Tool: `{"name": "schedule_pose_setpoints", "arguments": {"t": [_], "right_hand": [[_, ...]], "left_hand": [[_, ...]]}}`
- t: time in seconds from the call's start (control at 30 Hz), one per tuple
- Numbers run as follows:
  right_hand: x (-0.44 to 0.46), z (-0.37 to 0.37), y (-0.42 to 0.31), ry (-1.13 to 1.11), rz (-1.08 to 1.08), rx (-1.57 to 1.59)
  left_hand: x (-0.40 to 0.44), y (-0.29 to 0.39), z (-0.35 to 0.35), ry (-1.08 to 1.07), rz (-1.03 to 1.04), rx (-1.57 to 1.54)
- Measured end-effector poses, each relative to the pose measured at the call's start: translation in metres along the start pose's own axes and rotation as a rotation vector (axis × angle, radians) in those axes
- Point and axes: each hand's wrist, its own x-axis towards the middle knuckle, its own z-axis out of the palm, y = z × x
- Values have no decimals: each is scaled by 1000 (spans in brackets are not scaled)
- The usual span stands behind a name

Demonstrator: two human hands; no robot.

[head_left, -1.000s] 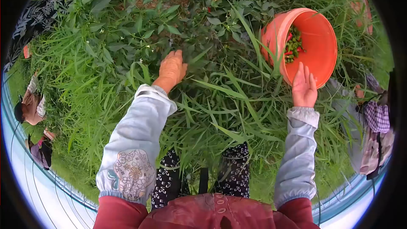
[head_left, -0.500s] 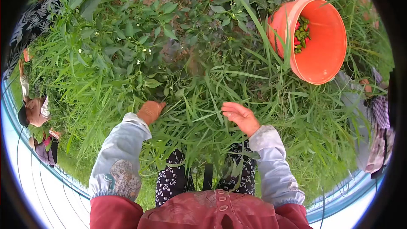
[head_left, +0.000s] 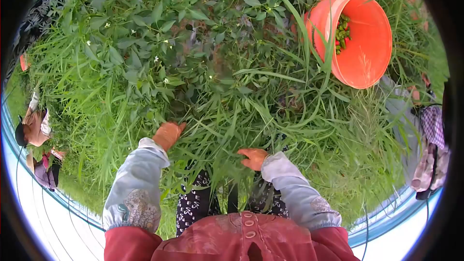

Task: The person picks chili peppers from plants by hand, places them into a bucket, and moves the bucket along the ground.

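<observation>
My left hand (head_left: 168,135) is down in the tall grass (head_left: 212,133), at the near edge of a leafy pepper plant (head_left: 145,70) with small white flowers. One fingertip shows; grass blades hide the rest of its fingers, so I cannot tell whether it grips anything. Lower and to the right, above my right knee, my right hand (head_left: 254,158) touches the grass, with its visible fingers pointing left and apart. Nothing shows between them. An orange bucket (head_left: 369,38) leans in the grass at the upper right. Green and red peppers (head_left: 343,34) lie inside it.
My patterned trouser legs (head_left: 193,203) are at the bottom, between my arms. At the left edge another person (head_left: 36,128) is among the plants, with a small orange container (head_left: 24,62) nearby. A further person in a checked garment (head_left: 432,125) is at the right edge.
My right hand has moved down and left, towards my body, into the grass. My left hand has shifted slightly down and left. The bucket appears a little higher in view.
</observation>
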Motion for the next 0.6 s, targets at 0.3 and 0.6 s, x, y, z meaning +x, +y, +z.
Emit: {"name": "schedule_pose_setpoints", "arguments": {"t": [0.3,0.6], "right_hand": [[-3,11,-9,-57,108,-65],[-52,2,-60,94,99,-122]], "left_hand": [[-10,9,-18,63,-12,-148],[-63,26,-42,245,-55,-332]]}}
